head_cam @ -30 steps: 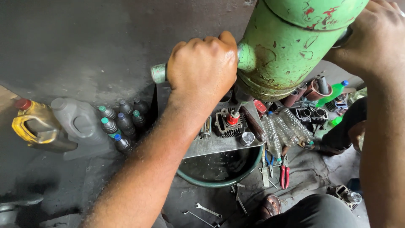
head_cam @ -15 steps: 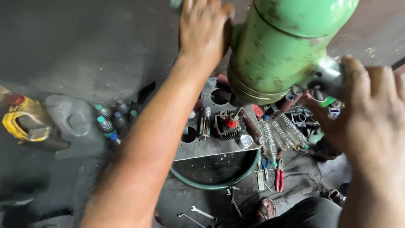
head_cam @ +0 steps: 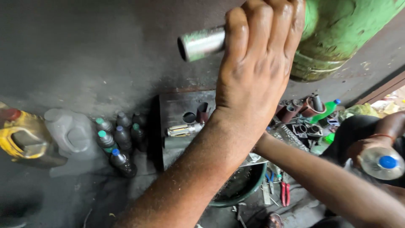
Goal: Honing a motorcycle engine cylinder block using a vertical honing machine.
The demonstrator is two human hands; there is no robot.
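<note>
My left hand (head_cam: 257, 71) is wrapped around a silver threaded metal shaft (head_cam: 202, 42) that sticks out to the left of a big green-painted metal cylinder (head_cam: 337, 33) at the top right. The shaft's open end points left, past my fingers. My right forearm (head_cam: 320, 177) reaches in from the lower right and passes behind my left wrist, which hides my right hand.
On the dark floor lie a yellow oil jug (head_cam: 21, 135), a grey canister (head_cam: 69, 135) and several small capped bottles (head_cam: 116, 139). A drilled metal plate (head_cam: 177, 112) lies over a green basin (head_cam: 249, 190), with red-handled pliers (head_cam: 284, 192) nearby. Another person's hand holds a clear blue-capped bottle (head_cam: 382, 162) at right.
The view has come much closer. My left hand has shifted along onto the silver shaft. My right hand has left the cylinder's right end and dropped behind my left arm.
</note>
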